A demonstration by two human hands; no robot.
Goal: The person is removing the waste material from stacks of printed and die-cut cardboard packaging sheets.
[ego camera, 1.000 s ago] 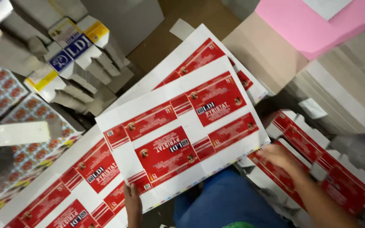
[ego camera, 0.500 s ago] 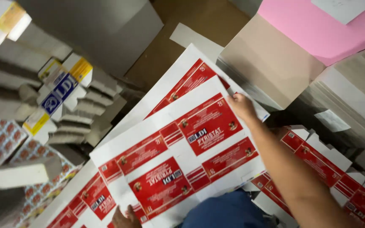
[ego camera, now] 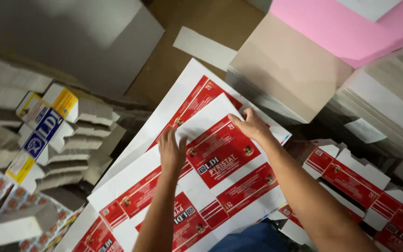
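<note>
Printed sheet (ego camera: pixel 220 154) | left hand (ego camera: pixel 172 151) flat on it | right hand (ego camera: pixel 253 125) gripping far edge

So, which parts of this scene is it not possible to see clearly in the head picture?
- How many printed sheets lie in the stack: the top one covers them.
- Left hand fingertips and right hand fingertips: curled at the top sheet's far edge, so the grip underneath is hidden.
- Pink sheet: cut off by the top edge.
- Die-cut red cartons: cut off at the right edge, partly behind the right forearm.
- Blue and yellow cartons: small and blurred.
</note>
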